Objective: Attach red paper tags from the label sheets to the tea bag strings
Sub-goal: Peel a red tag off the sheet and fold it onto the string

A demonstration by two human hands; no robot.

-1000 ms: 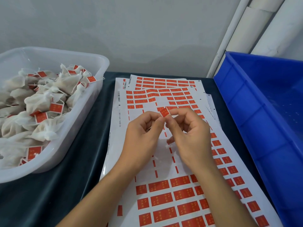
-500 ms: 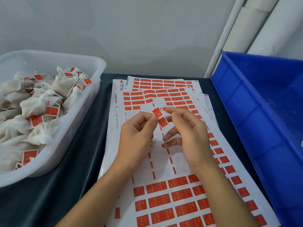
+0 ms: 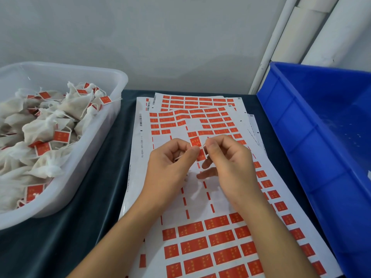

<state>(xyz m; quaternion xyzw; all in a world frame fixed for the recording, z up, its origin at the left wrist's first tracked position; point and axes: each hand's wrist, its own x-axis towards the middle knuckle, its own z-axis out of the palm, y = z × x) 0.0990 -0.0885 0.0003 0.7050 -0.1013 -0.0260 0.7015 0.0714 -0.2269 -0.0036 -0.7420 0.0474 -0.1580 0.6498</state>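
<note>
Left hand (image 3: 170, 165): raised over the label sheets (image 3: 200, 237), fingers curled, thumb and forefinger pinching a red tag (image 3: 197, 150) with a white string (image 3: 178, 158). Right hand (image 3: 230, 163): opposite, pinching the same tag's other edge. Counter (image 3: 80, 217): dark cloth. Clear tub (image 3: 90, 137), left: tagged tea bags (image 3: 40, 129). Blue bin (image 3: 321, 137), right. Wall: grey.
</note>
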